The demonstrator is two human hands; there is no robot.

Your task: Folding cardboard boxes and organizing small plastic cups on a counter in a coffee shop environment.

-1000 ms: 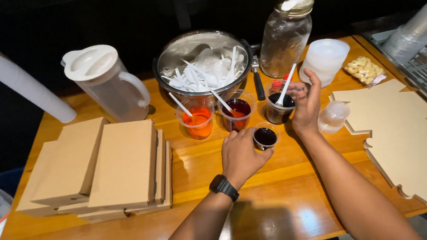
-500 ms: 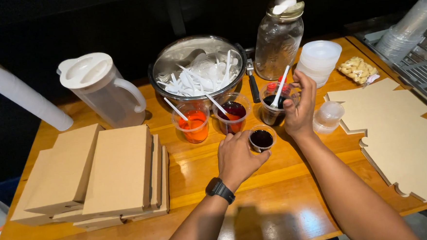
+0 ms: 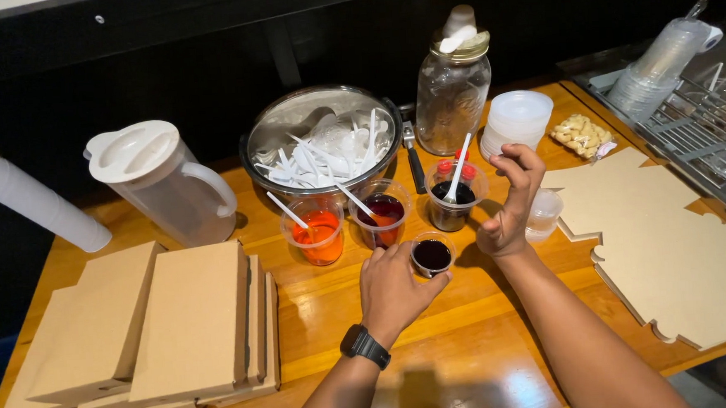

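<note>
My left hand (image 3: pixel 394 287), with a black watch on its wrist, grips a small clear cup of dark sauce (image 3: pixel 432 254) that stands on the wooden table (image 3: pixel 437 349). My right hand (image 3: pixel 512 196) hovers just to the right of a larger cup of dark sauce (image 3: pixel 450 206), its fingers curled with nothing visible in them. A white spoon (image 3: pixel 459 165) stands in that larger cup, apart from the hand. An empty small clear cup (image 3: pixel 544 213) sits by my right wrist.
Cups of red sauce (image 3: pixel 383 215) and orange sauce (image 3: pixel 320 231) hold spoons. Behind stand a steel bowl of white plastic spoons (image 3: pixel 318 140), a glass jar (image 3: pixel 452 87), stacked white lids (image 3: pixel 517 117) and a pitcher (image 3: pixel 159 181). Folded boxes (image 3: pixel 179 329) lie left, flat cardboard (image 3: pixel 672 254) right.
My right hand has let go of the spoon in the larger dark cup and drawn back to the right. My left hand has stayed on the small cup.
</note>
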